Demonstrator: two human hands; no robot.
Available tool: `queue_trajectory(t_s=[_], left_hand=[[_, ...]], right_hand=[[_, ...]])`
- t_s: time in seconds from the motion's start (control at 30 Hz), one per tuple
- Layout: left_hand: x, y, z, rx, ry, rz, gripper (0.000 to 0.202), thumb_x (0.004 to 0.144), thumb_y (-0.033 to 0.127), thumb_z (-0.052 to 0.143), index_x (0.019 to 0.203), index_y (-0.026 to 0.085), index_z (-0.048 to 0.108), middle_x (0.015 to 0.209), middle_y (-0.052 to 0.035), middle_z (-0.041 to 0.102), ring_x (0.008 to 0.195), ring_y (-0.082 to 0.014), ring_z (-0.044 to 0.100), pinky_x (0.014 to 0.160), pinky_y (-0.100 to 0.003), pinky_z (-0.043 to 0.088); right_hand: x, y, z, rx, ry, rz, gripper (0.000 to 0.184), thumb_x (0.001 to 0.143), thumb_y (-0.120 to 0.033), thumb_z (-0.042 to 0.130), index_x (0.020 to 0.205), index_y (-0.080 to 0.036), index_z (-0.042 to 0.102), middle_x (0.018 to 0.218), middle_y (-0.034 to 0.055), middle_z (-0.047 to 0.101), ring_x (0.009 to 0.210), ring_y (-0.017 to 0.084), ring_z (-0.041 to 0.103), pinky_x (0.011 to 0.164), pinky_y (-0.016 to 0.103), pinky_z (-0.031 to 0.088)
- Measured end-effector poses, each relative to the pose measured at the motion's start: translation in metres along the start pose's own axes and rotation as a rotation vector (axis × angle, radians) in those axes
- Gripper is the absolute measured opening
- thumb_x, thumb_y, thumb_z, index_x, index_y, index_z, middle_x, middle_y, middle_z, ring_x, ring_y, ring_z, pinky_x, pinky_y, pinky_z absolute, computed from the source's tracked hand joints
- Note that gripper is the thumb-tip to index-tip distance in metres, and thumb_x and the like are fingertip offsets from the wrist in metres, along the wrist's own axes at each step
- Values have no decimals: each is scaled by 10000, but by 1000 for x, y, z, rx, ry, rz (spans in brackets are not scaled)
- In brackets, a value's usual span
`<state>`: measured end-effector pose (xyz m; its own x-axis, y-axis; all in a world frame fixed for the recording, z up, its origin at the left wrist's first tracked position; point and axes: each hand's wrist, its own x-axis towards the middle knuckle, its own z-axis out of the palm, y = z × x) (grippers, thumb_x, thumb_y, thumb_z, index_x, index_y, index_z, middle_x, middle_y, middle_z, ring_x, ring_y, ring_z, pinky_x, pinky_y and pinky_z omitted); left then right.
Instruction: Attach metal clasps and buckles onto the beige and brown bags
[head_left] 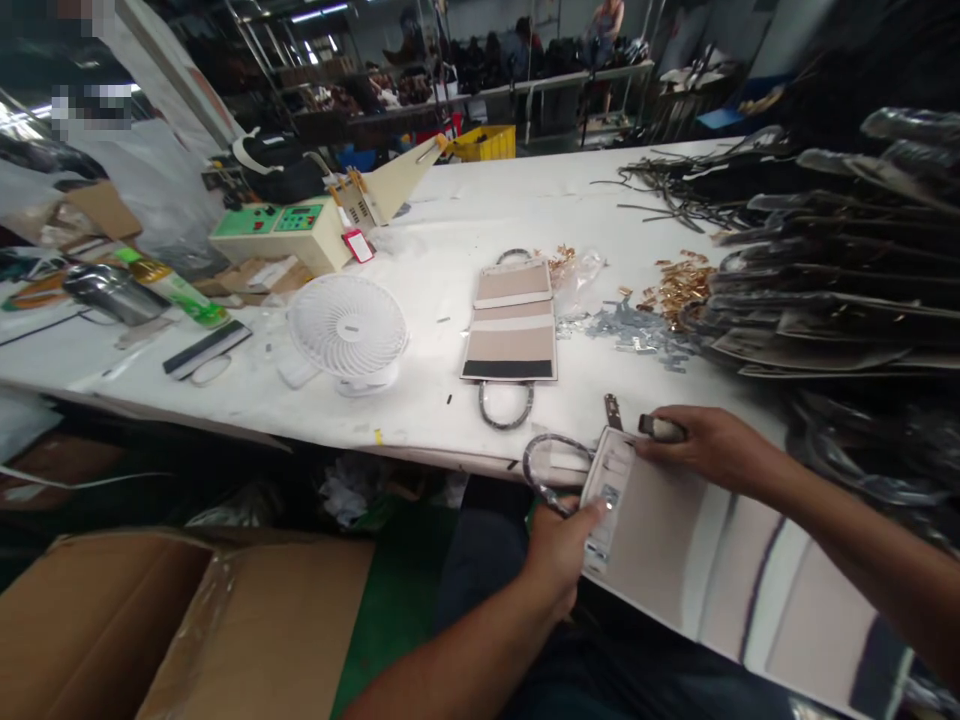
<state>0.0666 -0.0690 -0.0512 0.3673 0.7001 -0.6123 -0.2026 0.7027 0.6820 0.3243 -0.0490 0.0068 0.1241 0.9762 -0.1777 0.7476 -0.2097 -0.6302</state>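
A long beige bag panel [667, 540] with pale and dark bands lies tilted over my lap, its far end near the table edge. My left hand [559, 555] is closed on that end, thumb on top beside a small metal plate [611, 497]. Next to the thumb a dark, plastic-wrapped loop handle [551, 445] arches out from the panel. My right hand [701, 445] is closed around a short tool [664, 429] with a dark end and a paler body; its exact kind is unclear. The fingers of this hand rest at the panel's upper edge. Just beyond lies a narrow strip with holes [613, 411].
Another beige panel with loop handles [510, 340] lies flat on the white table [420, 300]. Gold clips [682, 285] and silver plates [637, 325] are heaped by a tall stack of panels [825, 290]. A white fan [349, 330] stands left; cardboard boxes [262, 620] sit below.
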Motion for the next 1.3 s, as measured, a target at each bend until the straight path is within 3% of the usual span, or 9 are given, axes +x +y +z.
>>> queue_trajectory(t_s=[0.1, 0.2, 0.37, 0.6, 0.8, 0.93, 1.03, 1.17, 1.3], left_hand=[[-4, 1, 11, -84, 33, 1, 643, 507, 607, 1022, 829, 88, 820, 759, -111, 772, 654, -198, 688, 650, -288, 547], [-5, 0, 19, -127, 48, 4, 604, 521, 572, 1018, 810, 84, 811, 782, -120, 779, 645, -188, 682, 639, -278, 537], [-5, 5, 26, -150, 74, 12, 585, 511, 545, 1015, 791, 77, 806, 741, -113, 762, 638, -191, 673, 638, -283, 528], [-7, 11, 32, -161, 84, -12, 526, 507, 512, 993, 744, 91, 785, 686, -73, 714, 596, -161, 616, 596, -266, 478], [-4, 11, 31, -151, 58, -5, 437, 573, 483, 951, 689, 111, 753, 630, -33, 654, 565, -119, 543, 593, -252, 450], [-2, 7, 28, -128, 70, -33, 470, 595, 513, 948, 732, 103, 765, 670, -50, 678, 598, -140, 583, 589, -256, 441], [0, 5, 27, -110, 60, -32, 485, 612, 521, 946, 774, 98, 776, 707, -71, 702, 619, -159, 609, 594, -265, 442], [2, 1, 26, -106, 53, 14, 454, 623, 486, 940, 785, 91, 786, 753, -96, 732, 644, -172, 628, 617, -274, 450], [2, -2, 25, -107, 51, 34, 517, 602, 523, 945, 836, 81, 818, 804, -120, 760, 686, -205, 664, 638, -293, 473]], right_hand=[[-26, -22, -2, 36, 492, -16, 606, 836, -829, 718, 979, -243, 778, 832, 36, 715, 708, 233, 636, 669, 370, 452], [-50, -52, 1, 311, 757, 67, 535, 832, -710, 864, 1117, -264, 786, 879, 37, 734, 700, 235, 670, 635, 361, 527], [-51, -75, 28, 1148, 685, -31, 368, 818, -436, 970, 815, -236, 661, 682, -12, 583, 596, 188, 563, 517, 310, 504], [-34, -70, 60, 1448, 751, -38, 328, 859, -312, 843, 669, -216, 593, 643, -27, 459, 538, 137, 435, 476, 278, 394], [-30, -71, 63, 1505, 816, 29, 362, 810, -315, 814, 631, -213, 517, 603, -41, 420, 483, 109, 346, 442, 262, 348], [-31, -75, 70, 1412, 798, -87, 295, 841, -271, 772, 650, -220, 553, 572, -38, 453, 450, 119, 352, 415, 267, 303], [-33, -83, 80, 1215, 726, -214, 297, 898, -272, 791, 682, -231, 590, 584, -24, 517, 482, 145, 442, 436, 279, 335], [-35, -90, 86, 907, 620, -193, 396, 959, -417, 808, 683, -239, 588, 623, 10, 558, 553, 186, 536, 493, 321, 425], [-29, -89, 74, 961, 551, -154, 437, 969, -469, 793, 682, -244, 552, 601, -5, 515, 501, 168, 482, 444, 301, 371]])
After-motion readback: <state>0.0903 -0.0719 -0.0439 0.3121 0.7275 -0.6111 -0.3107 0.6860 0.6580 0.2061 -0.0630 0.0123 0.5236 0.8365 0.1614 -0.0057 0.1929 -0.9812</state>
